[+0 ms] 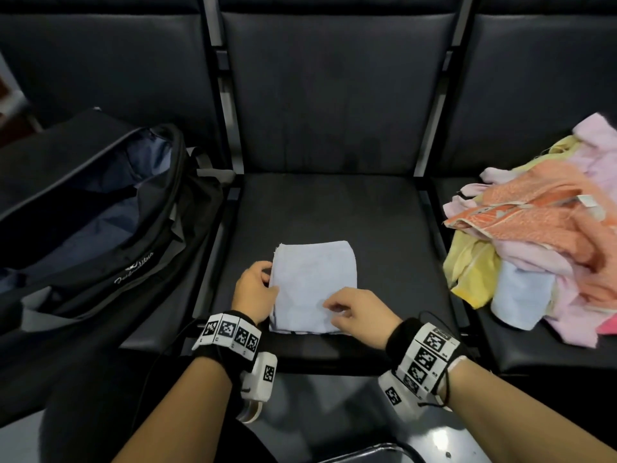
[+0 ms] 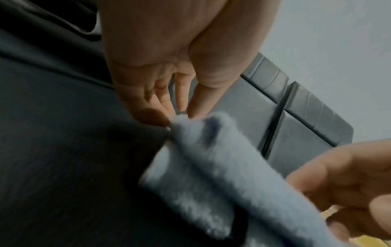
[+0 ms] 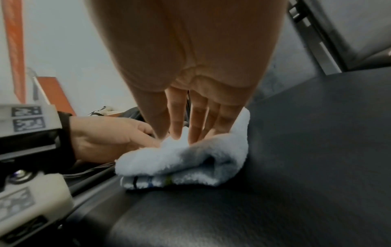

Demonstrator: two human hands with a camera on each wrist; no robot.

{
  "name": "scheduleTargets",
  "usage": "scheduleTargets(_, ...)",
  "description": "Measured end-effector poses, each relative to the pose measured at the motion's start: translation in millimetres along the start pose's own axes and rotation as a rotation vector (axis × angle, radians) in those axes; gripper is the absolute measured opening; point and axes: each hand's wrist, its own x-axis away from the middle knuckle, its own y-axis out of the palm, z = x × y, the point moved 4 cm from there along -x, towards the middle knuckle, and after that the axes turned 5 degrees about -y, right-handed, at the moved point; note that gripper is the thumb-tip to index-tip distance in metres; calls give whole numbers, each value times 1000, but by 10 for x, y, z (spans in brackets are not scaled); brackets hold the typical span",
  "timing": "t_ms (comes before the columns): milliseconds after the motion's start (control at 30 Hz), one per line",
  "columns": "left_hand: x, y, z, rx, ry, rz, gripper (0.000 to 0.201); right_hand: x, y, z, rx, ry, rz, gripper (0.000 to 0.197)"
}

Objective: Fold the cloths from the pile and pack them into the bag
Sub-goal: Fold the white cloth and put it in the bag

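A folded light blue cloth [image 1: 314, 282] lies flat on the middle seat [image 1: 384, 228]. My left hand [image 1: 272, 284] is at its left edge, and in the left wrist view its thumb and fingers [image 2: 196, 103] pinch that edge of the cloth [image 2: 211, 158]. My right hand [image 1: 329, 305] sits on the cloth's near right part. In the right wrist view its fingertips [image 3: 176, 132] close on a raised bunch of the top layer [image 3: 182, 158]. The black bag [image 1: 110, 248] lies open on the left seat. The pile of cloths [image 1: 534, 228] sits on the right seat.
Seat backs stand behind all three seats. Metal frame bars [image 1: 230, 135] separate the seats. The pile holds pink, orange, yellow and pale blue cloths, some hanging over the right seat's front edge. The bag's blue lining [image 1: 110, 225] shows through its opening.
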Motion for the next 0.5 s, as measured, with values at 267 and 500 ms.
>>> scheduleTargets(267, 341, 189, 279, -420, 330, -124, 28, 35, 137, -111, 507, -185, -90, 37)
scheduleTargets(500, 558, 472, 214, -777, 361, -215, 54, -35, 198, -36, 593, -182, -18, 36)
